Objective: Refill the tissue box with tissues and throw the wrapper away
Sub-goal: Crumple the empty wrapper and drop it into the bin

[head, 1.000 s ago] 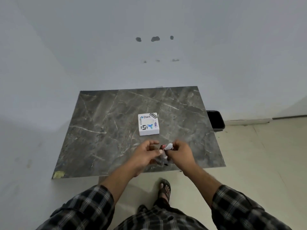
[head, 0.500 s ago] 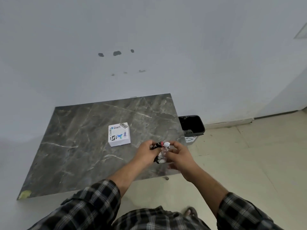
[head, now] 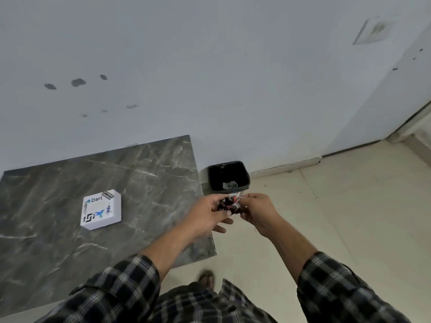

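Holding a crumpled clear plastic wrapper with black and red print point(head: 229, 203), the person is pinching it between both hands, out past the right edge of the dark grey marble-patterned bench point(head: 98, 229). The left hand point(head: 207, 214) is gripping the wrapper's left side with curled fingers, and the right hand point(head: 257, 209) is closing on its right side, so neither hand is free. A small black waste bin point(head: 229, 174) is standing on the pale tiled floor point(head: 338, 217) just beside the bench's far right corner, against the wall, directly beyond the wrapper; something pale is lying inside it. The square white tissue box with printed logos point(head: 101, 209) is sitting on the bench, well left of the hands, looking shut on top.

Judging by its crumpled look, the wrapper is very light, soft and slippery, likely to spring open or drift if released loosely. Squeezing it into a tight ball in one fist and letting go low over the bin's mouth seems the safest handling.
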